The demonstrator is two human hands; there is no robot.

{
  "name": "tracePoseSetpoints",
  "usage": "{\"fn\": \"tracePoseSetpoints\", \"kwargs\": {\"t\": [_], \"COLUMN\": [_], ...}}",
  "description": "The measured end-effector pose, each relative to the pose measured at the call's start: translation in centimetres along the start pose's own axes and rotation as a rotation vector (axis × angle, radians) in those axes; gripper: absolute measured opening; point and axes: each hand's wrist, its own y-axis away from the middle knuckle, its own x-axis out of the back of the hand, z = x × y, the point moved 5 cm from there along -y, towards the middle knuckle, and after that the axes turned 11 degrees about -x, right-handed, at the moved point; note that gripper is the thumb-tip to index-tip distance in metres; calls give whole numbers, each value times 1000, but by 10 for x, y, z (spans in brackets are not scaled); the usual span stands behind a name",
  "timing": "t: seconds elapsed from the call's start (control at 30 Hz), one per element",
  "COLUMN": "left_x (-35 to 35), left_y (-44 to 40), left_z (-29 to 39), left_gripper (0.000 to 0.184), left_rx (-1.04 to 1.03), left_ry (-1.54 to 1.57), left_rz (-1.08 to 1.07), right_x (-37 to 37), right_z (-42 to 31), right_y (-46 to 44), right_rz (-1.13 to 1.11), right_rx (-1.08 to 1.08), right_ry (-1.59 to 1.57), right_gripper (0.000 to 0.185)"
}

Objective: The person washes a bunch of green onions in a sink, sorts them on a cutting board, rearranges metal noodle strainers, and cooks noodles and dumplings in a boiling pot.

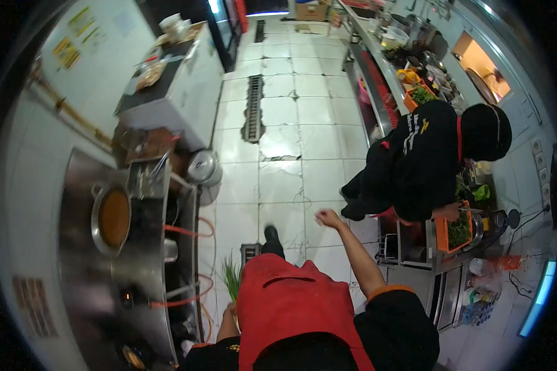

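Off the R edge of the stove counter (83, 266), L hand (231, 310) grips green stalks (231, 279) low by apron (297, 300), tips fwd, prob. to keep 'em clear; R hand (328, 217) half-open, looks empty, out front, prob. for balance.

At left, a pan (95, 217) of brown liquid (115, 217) sits on a stove (76, 238); beyond, a silver pot (203, 167) stands near a white cabinet (195, 105).

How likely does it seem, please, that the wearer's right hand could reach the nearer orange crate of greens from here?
Probably not without a step: the right hand is over the floor, short of the nearer orange crate, and a co-worker stands close beside that crate.
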Motion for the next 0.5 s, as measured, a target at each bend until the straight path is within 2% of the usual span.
{"fn": "tracePoseSetpoints", "kwargs": {"t": [0.03, 0.1, 0.2, 0.27, 0.3, 0.33, 0.37, 0.43, 0.47, 0.5], "left_x": [-6, -22, -67, -101, -118, -142, -167, -237, -271, -312], "left_y": [-20, -72, -183, -277, -329, -389, -453, -579, -618, -677], "left_z": [1, 14, 55, 99, 117, 132, 152, 224, 299, 344], "left_gripper": [27, 27, 29, 30, 31, 32, 32, 34, 22, 18], "left_rx": [78, 138, 174, 178, 193, 220, 247, 295, 150, 125], "left_ry": [-171, -317, -437, -507, -557, -626, -720, -926, -943, -918], "left_rz": [-22, -55, -138, -202, -237, -283, -330, -408, -257, -317], "right_x": [17, 49, 69, 68, 72, 77, 85, 124, 133, 141], "right_z": [-45, -109, -135, -103, -78, -51, -20, -1, 13, 28], "right_y": [-41, -114, -209, -241, -242, -243, -240, -214, -209, -205], "right_rz": [-158, -46, -1, -132, -222, -346, -403, -374, -377, -268], "right_rx": [-119, -75, -47, -175, -333, -377, -558, -739, -867, -878], "right_ry": [-268, -242, -231, -328, -292, -92, 16, 149, 185, -7], "right_gripper": [28, 26, 24, 22, 19, 20, 20, 26, 30, 32]}}
